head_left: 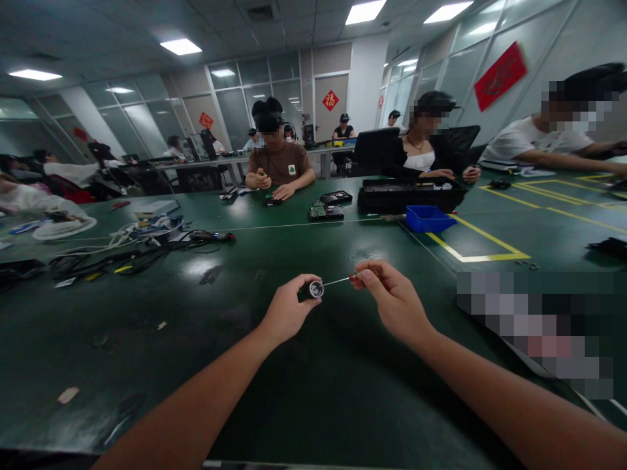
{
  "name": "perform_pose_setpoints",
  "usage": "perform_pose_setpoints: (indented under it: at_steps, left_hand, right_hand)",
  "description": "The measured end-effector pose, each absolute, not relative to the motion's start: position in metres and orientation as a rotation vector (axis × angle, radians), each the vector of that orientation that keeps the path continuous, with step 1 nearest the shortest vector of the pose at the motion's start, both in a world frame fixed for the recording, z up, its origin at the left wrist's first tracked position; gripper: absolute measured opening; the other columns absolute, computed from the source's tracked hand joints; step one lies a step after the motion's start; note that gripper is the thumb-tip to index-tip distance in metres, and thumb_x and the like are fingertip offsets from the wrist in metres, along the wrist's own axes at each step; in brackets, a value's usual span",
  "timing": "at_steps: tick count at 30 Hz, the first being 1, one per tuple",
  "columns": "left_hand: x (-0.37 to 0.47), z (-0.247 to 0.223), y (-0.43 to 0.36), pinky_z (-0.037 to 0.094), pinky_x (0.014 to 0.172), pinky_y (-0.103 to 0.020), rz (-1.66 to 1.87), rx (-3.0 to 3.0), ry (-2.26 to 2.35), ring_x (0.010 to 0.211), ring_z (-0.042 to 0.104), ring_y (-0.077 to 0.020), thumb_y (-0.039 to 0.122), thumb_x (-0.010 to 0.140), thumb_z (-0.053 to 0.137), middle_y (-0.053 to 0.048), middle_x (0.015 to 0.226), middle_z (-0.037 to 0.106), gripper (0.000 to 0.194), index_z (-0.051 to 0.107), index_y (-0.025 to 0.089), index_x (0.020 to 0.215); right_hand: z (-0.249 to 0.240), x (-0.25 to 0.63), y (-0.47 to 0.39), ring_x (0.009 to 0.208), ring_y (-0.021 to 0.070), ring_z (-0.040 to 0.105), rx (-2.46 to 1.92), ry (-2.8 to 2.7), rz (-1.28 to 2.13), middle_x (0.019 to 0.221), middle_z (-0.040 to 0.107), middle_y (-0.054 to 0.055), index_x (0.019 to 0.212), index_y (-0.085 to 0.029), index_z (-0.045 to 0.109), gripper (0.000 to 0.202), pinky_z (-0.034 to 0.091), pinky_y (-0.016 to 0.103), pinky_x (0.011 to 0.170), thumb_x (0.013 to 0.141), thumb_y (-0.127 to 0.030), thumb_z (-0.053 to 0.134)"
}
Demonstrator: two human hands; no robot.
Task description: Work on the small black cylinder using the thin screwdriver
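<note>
Between the thumb and fingers of my left hand (289,310) is a small dark cylindrical part (316,289) with a pale round rim, its end face turned toward me. I cannot make out its exact kind. My right hand (392,297) is closed around the handle of a screwdriver (337,281). The thin metal shaft points left, and its tip reaches the rim of the cylindrical part. Whether the tip sits in a screw is too small to tell. Both hands are above the green tabletop (313,391).
A blue bin (430,219) stands beside a long black case (411,196) farther back. Circuit boards (327,212) lie left of them. Tangled cables (147,241) cover the left side. Across the table a person (279,163) handles small parts; others sit at right.
</note>
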State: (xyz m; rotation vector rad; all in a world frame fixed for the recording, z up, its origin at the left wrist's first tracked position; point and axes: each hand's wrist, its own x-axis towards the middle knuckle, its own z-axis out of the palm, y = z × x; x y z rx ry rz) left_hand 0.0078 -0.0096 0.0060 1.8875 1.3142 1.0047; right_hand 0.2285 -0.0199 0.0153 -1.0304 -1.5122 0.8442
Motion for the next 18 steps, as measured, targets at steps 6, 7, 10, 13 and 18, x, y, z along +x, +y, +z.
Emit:
perform_pose_setpoints:
  at_steps: [6,7,10,13,18]
  left_hand:
    - [0.008,0.005,-0.009,0.041,0.110,-0.042,1.028,1.904,1.335,0.118,0.060,-0.0236,0.011,0.080,0.073,-0.003,0.122,0.068,0.041,0.069,0.025,0.118]
    - [0.007,0.004,-0.009,0.041,0.111,-0.043,1.033,1.907,1.331,0.120,0.060,-0.0238,0.012,0.080,0.073,-0.003,0.124,0.068,0.041,0.068,0.025,0.119]
    - [0.005,0.001,-0.007,0.040,0.111,-0.043,1.041,1.921,1.325,0.122,0.059,-0.0241,0.014,0.081,0.073,-0.003,0.126,0.067,0.043,0.067,0.027,0.122]
    - [0.004,0.000,-0.007,0.041,0.109,-0.042,1.033,1.967,1.319,0.119,0.059,-0.0233,0.014,0.081,0.073,-0.003,0.124,0.067,0.043,0.067,0.028,0.122]
    - [0.003,0.000,-0.007,0.042,0.106,-0.042,1.010,2.085,1.344,0.117,0.059,-0.0232,0.015,0.082,0.073,-0.003,0.123,0.068,0.044,0.065,0.029,0.124]
  right_hand:
    - [0.015,0.227,-0.020,0.087,0.0214,0.069,-1.050,-1.547,0.807,0.092,0.072,0.006,0.104,-0.023,0.063,0.022,0.057,0.042,0.082,0.096,-0.041,0.054]
    - [0.015,0.227,-0.020,0.088,0.0216,0.070,-1.051,-1.552,0.804,0.092,0.072,0.006,0.104,-0.023,0.063,0.022,0.057,0.042,0.083,0.096,-0.041,0.054]
    - [0.016,0.226,-0.021,0.089,0.0217,0.070,-1.056,-1.564,0.804,0.093,0.073,0.005,0.104,-0.023,0.063,0.023,0.056,0.041,0.082,0.096,-0.042,0.054]
    - [0.020,0.226,-0.024,0.085,0.0215,0.070,-1.106,-1.607,0.742,0.091,0.073,0.005,0.103,-0.023,0.065,0.024,0.056,0.038,0.077,0.095,-0.043,0.055]
    - [0.026,0.227,-0.027,0.067,0.0199,0.066,-1.210,-1.714,0.602,0.076,0.071,0.002,0.099,-0.023,0.068,0.023,0.050,0.033,0.063,0.094,-0.041,0.056]
